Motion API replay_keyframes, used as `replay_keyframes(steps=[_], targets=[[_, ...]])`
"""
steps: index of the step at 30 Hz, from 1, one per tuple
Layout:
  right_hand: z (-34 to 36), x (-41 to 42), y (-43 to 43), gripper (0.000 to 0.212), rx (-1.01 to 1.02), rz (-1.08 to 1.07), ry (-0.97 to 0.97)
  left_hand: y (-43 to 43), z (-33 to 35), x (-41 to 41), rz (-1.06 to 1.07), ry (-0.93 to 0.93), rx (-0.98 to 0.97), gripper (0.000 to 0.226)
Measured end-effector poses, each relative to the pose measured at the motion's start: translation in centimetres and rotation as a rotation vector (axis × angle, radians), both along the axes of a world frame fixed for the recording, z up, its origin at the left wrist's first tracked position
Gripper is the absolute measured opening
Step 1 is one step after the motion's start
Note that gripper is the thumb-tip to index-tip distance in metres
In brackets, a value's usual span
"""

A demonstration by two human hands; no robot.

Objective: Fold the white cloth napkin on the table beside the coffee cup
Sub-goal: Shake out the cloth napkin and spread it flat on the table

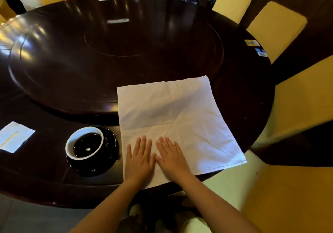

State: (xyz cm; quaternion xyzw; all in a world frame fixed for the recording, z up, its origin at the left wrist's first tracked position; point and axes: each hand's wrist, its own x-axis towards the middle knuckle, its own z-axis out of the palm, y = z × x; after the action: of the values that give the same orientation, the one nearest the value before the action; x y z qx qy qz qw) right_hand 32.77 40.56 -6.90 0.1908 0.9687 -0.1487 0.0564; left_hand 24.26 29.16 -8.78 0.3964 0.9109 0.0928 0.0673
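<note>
Left hand (139, 158) and right hand (172, 156) are pressing the napkin (171, 114) flat beside the coffee cup (84, 142), grip open, so I'd be sweeping creases away from the cup.

Single head cam, wide-angle, looking forward and steeply down from the near edge of the worktop (162, 56). Close on the near rim: both forearms enter from the bottom of frame. Far rim and chairs (277, 27) sit at the top and right, bent by lens distortion. No second view, so no overlap.
</note>
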Motion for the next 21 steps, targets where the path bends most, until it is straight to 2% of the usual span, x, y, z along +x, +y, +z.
replay_keyframes(steps=[3, 10, 15, 17, 19, 21], targets=[[-1.8, 1.9, 3.2, 0.060, 0.149, 0.007, 0.004, -0.3, -0.3, 0.0, -0.010, 0.001, 0.017, 0.062], [-1.9, 5.6, 15.8, 0.074, 0.194, -0.294, -0.075, -0.3, -0.6, -0.1, -0.008, -0.028, -0.002, 0.060], [-0.9, 4.3, 19.0, 0.073, 0.277, -0.500, -0.092, -0.1, -0.5, 0.0, 0.003, -0.036, -0.009, 0.058], [-0.7, 1.3, 16.7, 0.070, 0.228, -0.400, 0.005, 0.2, -0.2, 0.1, 0.010, -0.036, 0.015, 0.060], [-1.2, -2.1, 12.9, 0.061, 0.160, -0.163, 0.095, 1.3, 0.6, 0.0, 0.004, -0.061, 0.063, 0.061], [-1.8, -4.2, 9.1, 0.058, 0.119, 0.009, 0.099, 3.0, 1.4, -1.2, -0.044, -0.059, 0.088, 0.055]])
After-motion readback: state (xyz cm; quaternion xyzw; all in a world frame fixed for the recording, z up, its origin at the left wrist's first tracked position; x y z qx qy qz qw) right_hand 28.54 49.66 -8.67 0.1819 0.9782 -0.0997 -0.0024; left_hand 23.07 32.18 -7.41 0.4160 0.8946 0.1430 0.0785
